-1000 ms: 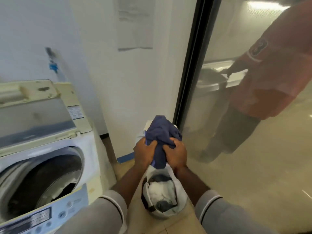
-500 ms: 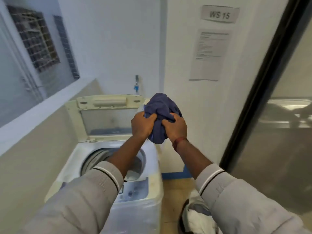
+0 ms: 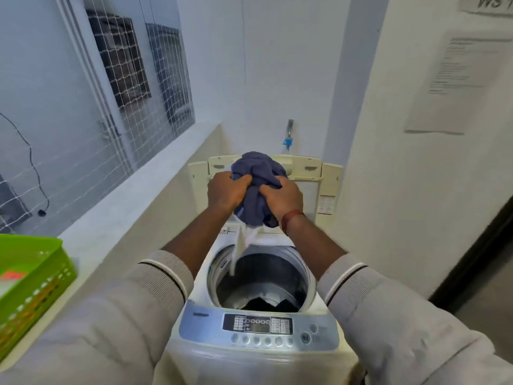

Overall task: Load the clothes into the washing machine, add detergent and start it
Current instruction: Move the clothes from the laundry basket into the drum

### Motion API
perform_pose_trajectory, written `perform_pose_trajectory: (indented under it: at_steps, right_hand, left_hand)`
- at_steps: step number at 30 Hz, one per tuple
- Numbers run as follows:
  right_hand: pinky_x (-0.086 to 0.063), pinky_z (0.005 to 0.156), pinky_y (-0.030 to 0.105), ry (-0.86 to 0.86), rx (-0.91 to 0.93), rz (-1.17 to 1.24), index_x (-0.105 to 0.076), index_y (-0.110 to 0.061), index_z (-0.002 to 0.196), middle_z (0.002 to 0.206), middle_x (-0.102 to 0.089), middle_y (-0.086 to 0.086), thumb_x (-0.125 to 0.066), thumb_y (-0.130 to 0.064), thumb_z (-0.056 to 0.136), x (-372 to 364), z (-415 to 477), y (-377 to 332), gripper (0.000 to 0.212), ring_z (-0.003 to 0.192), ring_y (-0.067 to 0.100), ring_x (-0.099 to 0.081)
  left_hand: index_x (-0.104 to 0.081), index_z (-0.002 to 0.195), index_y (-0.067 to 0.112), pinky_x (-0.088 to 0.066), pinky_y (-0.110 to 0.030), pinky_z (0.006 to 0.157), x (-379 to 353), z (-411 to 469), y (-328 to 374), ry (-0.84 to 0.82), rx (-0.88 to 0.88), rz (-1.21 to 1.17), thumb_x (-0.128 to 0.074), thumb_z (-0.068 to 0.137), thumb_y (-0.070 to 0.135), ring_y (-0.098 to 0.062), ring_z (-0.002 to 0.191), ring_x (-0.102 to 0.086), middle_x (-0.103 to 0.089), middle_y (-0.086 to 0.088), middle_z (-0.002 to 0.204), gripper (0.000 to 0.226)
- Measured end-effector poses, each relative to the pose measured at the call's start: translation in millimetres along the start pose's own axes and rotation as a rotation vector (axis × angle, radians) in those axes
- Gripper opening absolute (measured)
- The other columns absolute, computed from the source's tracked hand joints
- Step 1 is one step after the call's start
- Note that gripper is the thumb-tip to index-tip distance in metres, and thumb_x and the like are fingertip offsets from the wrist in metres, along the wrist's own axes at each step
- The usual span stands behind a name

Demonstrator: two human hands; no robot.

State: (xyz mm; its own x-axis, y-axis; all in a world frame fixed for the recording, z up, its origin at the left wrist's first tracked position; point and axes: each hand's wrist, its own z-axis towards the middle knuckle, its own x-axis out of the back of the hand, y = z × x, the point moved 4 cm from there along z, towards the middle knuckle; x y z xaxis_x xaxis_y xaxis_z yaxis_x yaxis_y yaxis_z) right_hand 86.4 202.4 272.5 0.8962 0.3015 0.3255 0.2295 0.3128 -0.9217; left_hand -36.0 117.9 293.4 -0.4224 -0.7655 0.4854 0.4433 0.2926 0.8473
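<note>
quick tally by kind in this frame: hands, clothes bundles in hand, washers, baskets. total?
Hands: 2, left hand and right hand, both gripping the bundle
Clothes bundles in hand: 1, blue bundle
Washers: 1, washing machine, lid up
Baskets: 1, green basket
Total: 5

There is one washer [image 3: 258, 354] with one raised lid [image 3: 329, 176]. Two hands show: the left hand [image 3: 226, 191] and the right hand [image 3: 283, 200]. One blue bundle [image 3: 259, 168], one white cloth [image 3: 244, 243]. One green basket [image 3: 41, 287], one tap [image 3: 288, 132], one notice [image 3: 449, 84], one sign [image 3: 491, 4], one red wristband [image 3: 291, 218].
</note>
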Motion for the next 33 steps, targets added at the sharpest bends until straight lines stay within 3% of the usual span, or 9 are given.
perform_pose_trajectory:
  at_steps: [10,13,19,21,23,26,28,30,33]
  right_hand:
    - [-0.045,0.075,0.027,-0.008,-0.053,-0.076,-0.070,-0.018,0.101,0.098,-0.069,0.007,-0.065,-0.024,0.082,-31,0,16,0.021,0.088,0.025,-0.061]
    - [-0.045,0.074,0.027,-0.002,-0.067,-0.089,-0.070,-0.017,0.100,0.096,-0.069,0.006,-0.065,-0.024,0.082,-33,1,23,0.020,0.086,0.024,-0.061]
    - [-0.043,0.071,0.027,-0.028,-0.093,-0.142,-0.070,-0.014,0.098,0.095,-0.069,0.008,-0.064,-0.021,0.081,-30,2,50,0.020,0.086,0.026,-0.062]
    - [-0.046,0.074,0.029,-0.087,-0.115,-0.178,-0.068,-0.014,0.101,0.100,-0.069,0.009,-0.062,-0.021,0.082,-32,2,70,0.021,0.091,0.028,-0.062]
    - [-0.051,0.083,0.034,-0.190,-0.166,-0.248,-0.063,-0.017,0.115,0.112,-0.066,0.009,-0.062,-0.027,0.084,-37,0,100,0.032,0.101,0.030,-0.061]
    - [-0.043,0.103,0.039,-0.361,-0.240,-0.494,-0.046,-0.021,0.139,0.139,-0.053,0.013,-0.059,-0.040,0.087,-41,-13,157,0.057,0.124,0.036,-0.051]
    - [-0.032,0.114,0.040,-0.397,-0.291,-0.632,-0.033,-0.022,0.149,0.153,-0.037,0.011,-0.058,-0.050,0.088,-36,-28,191,0.072,0.138,0.034,-0.036]
    - [-0.023,0.118,0.043,-0.386,-0.310,-0.701,-0.023,-0.030,0.152,0.160,-0.020,0.010,-0.056,-0.060,0.084,-32,-41,213,0.081,0.146,0.033,-0.022]
    - [-0.022,0.118,0.047,-0.414,-0.287,-0.759,-0.015,-0.038,0.152,0.163,-0.006,0.009,-0.055,-0.071,0.078,-36,-50,230,0.090,0.148,0.035,-0.012]
  left_hand:
    - [-0.047,0.054,0.022,-0.031,-0.025,0.048,-7,16,-39,-0.035,0.011,0.002,-0.060,0.081,0.033,-0.011,0.053,-0.046,-0.049,0.005,0.054,0.032]
    - [-0.049,0.064,0.020,-0.032,-0.025,0.053,-13,16,-44,-0.040,-0.007,-0.022,-0.061,0.081,0.031,-0.010,0.055,-0.046,-0.048,0.010,0.056,0.024]
    - [-0.055,0.072,0.017,-0.036,-0.027,0.063,-41,12,-63,-0.098,0.024,-0.011,-0.061,0.082,0.031,-0.022,0.067,-0.054,-0.052,0.005,0.059,0.018]
    - [-0.059,0.078,0.016,-0.036,-0.027,0.064,-56,9,-79,-0.167,0.046,0.027,-0.059,0.084,0.031,-0.027,0.076,-0.059,-0.062,-0.005,0.073,0.016]
    - [-0.064,0.101,0.015,-0.036,-0.026,0.070,-73,5,-107,-0.281,0.065,0.116,-0.055,0.088,0.033,-0.031,0.092,-0.062,-0.067,-0.011,0.096,0.024]
    - [-0.056,0.117,0.024,-0.044,-0.033,0.086,-91,-9,-163,-0.442,0.148,0.331,-0.052,0.083,0.048,-0.033,0.106,-0.058,-0.063,-0.011,0.116,0.042]
    - [-0.047,0.126,0.026,-0.043,-0.042,0.097,-93,-22,-195,-0.444,0.202,0.497,-0.051,0.079,0.060,-0.034,0.115,-0.052,-0.054,-0.012,0.126,0.059]
    - [-0.036,0.139,0.025,-0.033,-0.049,0.107,-94,-31,-210,-0.423,0.089,0.605,-0.050,0.083,0.059,-0.034,0.131,-0.037,-0.038,-0.013,0.144,0.067]
    - [-0.023,0.147,0.025,-0.015,-0.051,0.115,-100,-40,-214,-0.442,-0.094,0.679,-0.048,0.088,0.057,-0.034,0.145,-0.013,-0.016,-0.011,0.158,0.071]
